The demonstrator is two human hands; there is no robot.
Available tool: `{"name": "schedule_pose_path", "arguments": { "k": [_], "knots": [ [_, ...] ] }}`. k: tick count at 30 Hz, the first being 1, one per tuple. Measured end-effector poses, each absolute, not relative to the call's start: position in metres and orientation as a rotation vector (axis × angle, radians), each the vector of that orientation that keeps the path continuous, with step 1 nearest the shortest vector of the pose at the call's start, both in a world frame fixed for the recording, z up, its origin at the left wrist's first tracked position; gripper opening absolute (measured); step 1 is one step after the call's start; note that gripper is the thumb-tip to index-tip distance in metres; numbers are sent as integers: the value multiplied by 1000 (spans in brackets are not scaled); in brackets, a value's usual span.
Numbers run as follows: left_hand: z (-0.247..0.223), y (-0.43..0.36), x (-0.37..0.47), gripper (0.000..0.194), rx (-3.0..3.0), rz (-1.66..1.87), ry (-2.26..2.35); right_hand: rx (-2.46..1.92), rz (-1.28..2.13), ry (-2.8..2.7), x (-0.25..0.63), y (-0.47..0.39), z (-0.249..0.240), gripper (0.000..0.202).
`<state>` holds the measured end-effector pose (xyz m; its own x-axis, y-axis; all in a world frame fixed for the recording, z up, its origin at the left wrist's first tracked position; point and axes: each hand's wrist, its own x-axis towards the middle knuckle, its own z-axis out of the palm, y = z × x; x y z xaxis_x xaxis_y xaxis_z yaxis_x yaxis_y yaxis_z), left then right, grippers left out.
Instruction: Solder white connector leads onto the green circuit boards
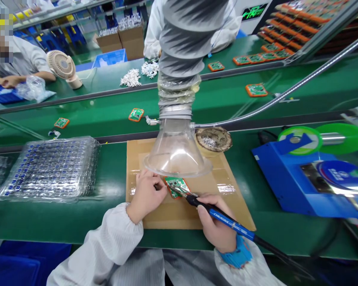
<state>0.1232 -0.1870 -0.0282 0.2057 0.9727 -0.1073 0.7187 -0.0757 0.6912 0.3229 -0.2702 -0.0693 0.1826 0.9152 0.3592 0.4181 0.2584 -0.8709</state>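
Wrapped around the blue and black handle of a soldering iron [226, 221] is my right hand [217, 222]. The iron's metal tip lies over a green circuit board with an orange edge [176, 188], on a brown cardboard sheet [179, 216]. My left hand [148, 193] is at the board's left edge, thumb and fingers pinched together; whatever they hold is too small or hidden to name. Directly above the board hangs a clear fume hood [179, 153], which covers part of the left fingertips.
A grey duct [185, 47] rises from the hood. Stacked clear trays [53, 171] stand left, a blue solder wire feeder [298, 178] right. A round dish [214, 140] sits behind the cardboard. More boards [136, 114] lie on the green conveyor [107, 115]; co-workers sit beyond.
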Motion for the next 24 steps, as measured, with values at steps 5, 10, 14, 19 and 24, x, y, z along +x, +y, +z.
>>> {"name": "schedule_pose_path", "arguments": {
  "k": [5,10,14,19,24],
  "knots": [
    [-29,-186,123,23,1861,525,1568,-1336,586,-1404,324,-271,-69,5],
    [-29,-187,123,23,1860,527,1566,-1320,570,-1434,325,-271,-68,5],
    [-28,-188,123,23,1853,519,1577,-1307,530,-1436,324,-270,-65,4],
    [-28,-188,123,23,1852,532,1575,-1307,512,-1435,324,-272,-64,4],
    [-28,-187,123,24,1861,547,1572,-1349,401,-1186,337,-267,-66,14]
  ]
}}
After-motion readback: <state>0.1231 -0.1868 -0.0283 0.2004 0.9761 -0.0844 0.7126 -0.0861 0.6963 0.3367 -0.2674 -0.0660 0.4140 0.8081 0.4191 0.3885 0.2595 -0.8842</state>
